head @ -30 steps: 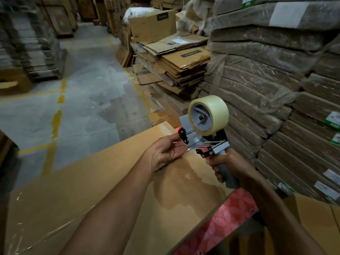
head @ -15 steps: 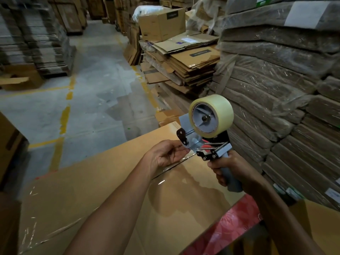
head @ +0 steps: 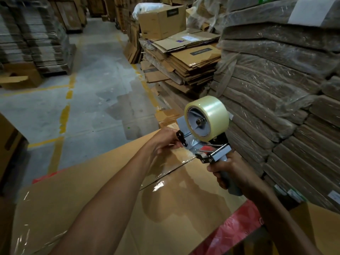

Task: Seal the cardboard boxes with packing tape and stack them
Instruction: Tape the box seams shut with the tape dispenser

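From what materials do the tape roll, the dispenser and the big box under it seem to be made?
Tape roll: pale, translucent plastic film with a glossy finish; highlights show on it. Dispenser: the grey frame looks like painted metal; the grip in the right hand is probably plastic. Box: brown, matte cardboard, with shiny tape along its seam.

Dispenser handle (head: 235, 190) mostly hidden inside right grip (head: 231, 172), left grip (head: 165, 140) slightly blurred, box (head: 92, 190) cut off by bottom edge.

Floor: grey concrete floor (head: 103, 74) was marked with worn yellow painted lines (head: 64, 116).
Right side: plastic-wrapped bundles of flattened brown cardboard (head: 276, 80) stood stacked high.
Light: was dim.
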### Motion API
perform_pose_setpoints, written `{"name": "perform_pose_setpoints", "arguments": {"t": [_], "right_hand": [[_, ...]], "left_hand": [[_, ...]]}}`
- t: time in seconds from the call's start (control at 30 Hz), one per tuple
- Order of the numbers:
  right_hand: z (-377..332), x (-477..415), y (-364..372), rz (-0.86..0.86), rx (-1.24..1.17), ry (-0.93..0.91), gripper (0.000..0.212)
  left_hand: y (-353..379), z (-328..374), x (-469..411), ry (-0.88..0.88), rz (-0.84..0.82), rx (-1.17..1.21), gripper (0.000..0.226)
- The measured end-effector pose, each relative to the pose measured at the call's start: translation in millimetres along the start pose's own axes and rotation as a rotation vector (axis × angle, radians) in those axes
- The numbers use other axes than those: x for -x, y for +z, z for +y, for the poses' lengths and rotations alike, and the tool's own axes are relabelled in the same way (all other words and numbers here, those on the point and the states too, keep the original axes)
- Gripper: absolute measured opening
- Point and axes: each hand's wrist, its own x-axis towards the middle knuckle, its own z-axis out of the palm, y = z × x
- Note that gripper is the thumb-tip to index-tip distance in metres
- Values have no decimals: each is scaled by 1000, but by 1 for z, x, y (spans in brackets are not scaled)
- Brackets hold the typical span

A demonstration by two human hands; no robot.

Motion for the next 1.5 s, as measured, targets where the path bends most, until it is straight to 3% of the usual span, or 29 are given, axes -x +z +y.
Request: {"name": "perform_pose_setpoints", "arguments": {"t": [0.17,0.3,0.47,0.63,0.9,1.03,1.17,1.23,1.3,1.37,1.43,1.5], "right_hand": [[18,7,-14,32,14,29,45],[31,1,-15,89,-74,65,69],[27,-34,-3,149,-173,58,45],[31,-62,-5,152,-161,117,12],[38,-70,-6,162,5,135,22],[38,-80,-9,131,66,311,29],[40,-82,-8,197,148,337,20],[38,-80,-4,212,153,324,18],[31,-78,0,235,139,308,15],[27,-75,1,256,129,308,18],[26,-74,2,253,140,312,20],[24,-74,2,241,147,323,18]], "left_hand": [[-31,18,-29,4,111,-64,20],[-51,29,-68,107,242,-223,16],[-32,25,-118,223,361,-519,28],[-31,8,-137,283,424,-503,29],[-38,-13,-149,248,420,-533,38],[-42,-16,-152,200,397,-557,33],[-40,-9,-143,170,326,-561,24],[-40,-5,-142,92,324,-589,35],[-41,-1,-142,20,330,-672,28],[-36,4,-138,62,423,-784,16],[-21,8,-128,218,525,-781,14],[-7,7,-119,311,521,-816,17]]}}
